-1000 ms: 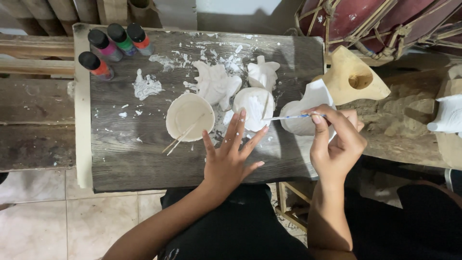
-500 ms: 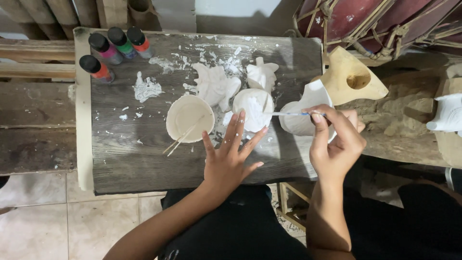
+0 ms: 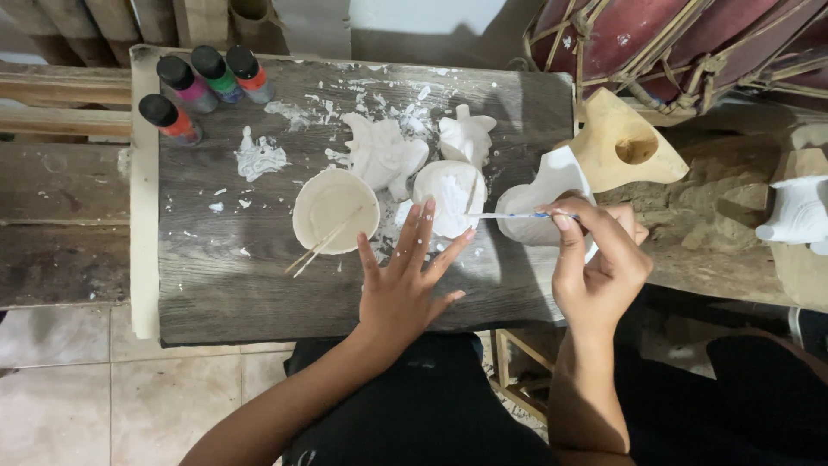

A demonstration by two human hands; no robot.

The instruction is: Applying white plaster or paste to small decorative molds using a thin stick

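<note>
My right hand (image 3: 597,269) grips a thin paintbrush (image 3: 509,215) whose tip touches a round white plaster piece (image 3: 449,196) on the dark wooden board (image 3: 224,285). My left hand (image 3: 404,283) lies flat with fingers spread, fingertips touching that piece's near edge. Behind my right hand stands a white cup-like object (image 3: 543,197). Two more white plaster figures (image 3: 381,154) (image 3: 467,135) lie just beyond the round piece.
A shallow cream dish (image 3: 334,210) with two thin sticks sits left of my left hand. Several black-capped paint bottles (image 3: 200,82) stand at the board's far left corner. A carved wooden mask (image 3: 623,142) and a white figurine (image 3: 798,211) lie to the right. White paint smears dot the board.
The brush tip has shifted slightly over the round white piece; both hands otherwise stay where they were.
</note>
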